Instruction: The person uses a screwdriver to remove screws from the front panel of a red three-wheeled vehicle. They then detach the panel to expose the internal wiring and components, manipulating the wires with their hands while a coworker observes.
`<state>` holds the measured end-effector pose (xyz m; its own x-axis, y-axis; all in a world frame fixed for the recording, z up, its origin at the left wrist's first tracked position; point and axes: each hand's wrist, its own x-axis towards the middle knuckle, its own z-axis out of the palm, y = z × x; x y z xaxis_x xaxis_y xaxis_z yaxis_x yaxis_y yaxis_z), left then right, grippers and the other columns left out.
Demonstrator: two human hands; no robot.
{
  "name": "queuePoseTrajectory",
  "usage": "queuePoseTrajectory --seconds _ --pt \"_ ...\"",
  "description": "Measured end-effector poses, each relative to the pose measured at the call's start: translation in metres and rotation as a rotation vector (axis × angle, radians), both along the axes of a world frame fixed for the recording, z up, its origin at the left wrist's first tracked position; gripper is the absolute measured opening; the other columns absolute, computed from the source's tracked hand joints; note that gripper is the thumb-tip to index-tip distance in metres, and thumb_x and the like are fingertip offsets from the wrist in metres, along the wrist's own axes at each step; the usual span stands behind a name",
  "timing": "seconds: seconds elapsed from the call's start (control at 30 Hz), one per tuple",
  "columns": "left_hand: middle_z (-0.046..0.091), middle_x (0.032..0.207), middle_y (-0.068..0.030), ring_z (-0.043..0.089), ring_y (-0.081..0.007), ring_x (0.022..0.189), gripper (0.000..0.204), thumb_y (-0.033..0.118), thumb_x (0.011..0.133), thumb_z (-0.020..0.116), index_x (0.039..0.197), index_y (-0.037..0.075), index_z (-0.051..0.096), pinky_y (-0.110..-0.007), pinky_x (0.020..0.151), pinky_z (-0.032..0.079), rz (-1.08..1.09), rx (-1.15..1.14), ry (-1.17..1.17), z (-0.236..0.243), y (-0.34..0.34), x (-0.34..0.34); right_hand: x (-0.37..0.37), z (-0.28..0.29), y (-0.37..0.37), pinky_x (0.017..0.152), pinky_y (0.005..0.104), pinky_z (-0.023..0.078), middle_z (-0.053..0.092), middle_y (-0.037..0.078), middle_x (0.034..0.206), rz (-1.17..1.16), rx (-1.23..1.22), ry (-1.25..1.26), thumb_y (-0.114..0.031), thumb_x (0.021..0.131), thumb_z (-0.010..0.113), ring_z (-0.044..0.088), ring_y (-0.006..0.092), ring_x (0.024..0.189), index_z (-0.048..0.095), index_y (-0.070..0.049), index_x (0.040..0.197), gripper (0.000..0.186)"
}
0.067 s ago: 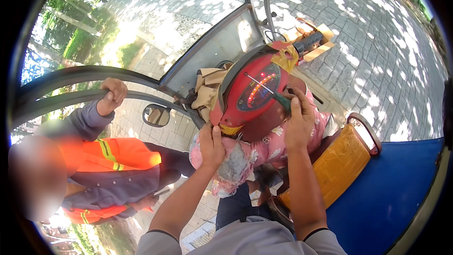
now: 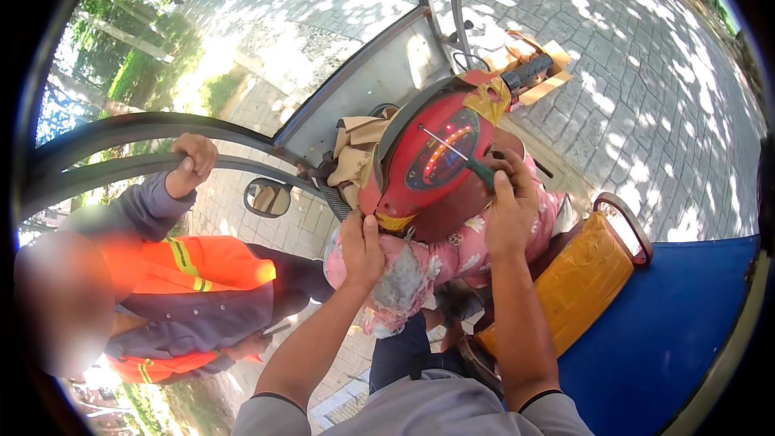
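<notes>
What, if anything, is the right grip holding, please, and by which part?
The right grip appears to hold the screwdriver by its green handle, though partly hidden contact leaves this uncertain.

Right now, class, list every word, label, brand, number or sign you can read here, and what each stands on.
No text is readable.
Oval display on the red console: any markings are too small and blurred to read.
Green-handled screwdriver: no lettering visible.
Orange safety vest: no lettering visible.
</notes>
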<state>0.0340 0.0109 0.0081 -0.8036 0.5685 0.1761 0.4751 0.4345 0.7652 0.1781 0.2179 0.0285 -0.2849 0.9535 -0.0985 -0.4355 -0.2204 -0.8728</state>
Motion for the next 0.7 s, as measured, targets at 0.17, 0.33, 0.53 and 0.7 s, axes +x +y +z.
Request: queuePoseTrajectory --seconds 0.17,0.33,0.53,0.7 --pt "0.063 0.117 -0.0239 0.058 -0.0419 0.111 0.038 0.027 0.107 0.046 0.120 -0.004 0.061 -0.046 0.101 0.043 0.009 -0.019 -0.009 0.002 -0.002 0.001 -0.004 0.002 -0.007 0.066 0.0258 0.053 0.068 0.007 0.100 -0.076 -0.090 0.045 -0.015 0.105 0.057 0.065 0.0126 0.081 0.058 0.003 0.135 0.036" --pt "0.064 0.118 -0.0251 0.058 -0.0432 0.111 0.038 0.028 0.107 0.046 0.120 -0.004 0.062 -0.048 0.100 0.043 0.005 -0.015 0.001 0.006 -0.002 0.000 0.012 0.020 0.003 0.075 0.0298 0.056 0.064 0.011 0.117 0.184 -0.219 -0.129 -0.004 0.098 0.054 0.064 0.0175 0.101 0.052 0.003 0.141 0.043" --pt "0.064 0.118 -0.0247 0.058 -0.0427 0.110 0.037 0.027 0.107 0.047 0.120 -0.004 0.062 -0.047 0.100 0.043 -0.009 0.011 0.000 0.007 0.002 0.001 -0.003 0.002 -0.008 0.076 0.0295 0.055 0.068 0.010 0.108 -0.086 -0.015 0.108 -0.013 0.106 0.051 0.067 0.0171 0.086 0.052 0.004 0.139 0.037" --pt "0.064 0.116 -0.0238 0.058 -0.0421 0.109 0.036 0.027 0.107 0.046 0.119 -0.004 0.062 -0.047 0.099 0.043 0.004 -0.001 0.012 0.008 -0.001 0.001 0.010 -0.002 0.001 0.093 0.0319 0.054 0.062 0.014 0.127 0.134 -0.225 0.136 0.003 0.096 0.049 0.065 0.0205 0.105 0.051 0.007 0.141 0.044"
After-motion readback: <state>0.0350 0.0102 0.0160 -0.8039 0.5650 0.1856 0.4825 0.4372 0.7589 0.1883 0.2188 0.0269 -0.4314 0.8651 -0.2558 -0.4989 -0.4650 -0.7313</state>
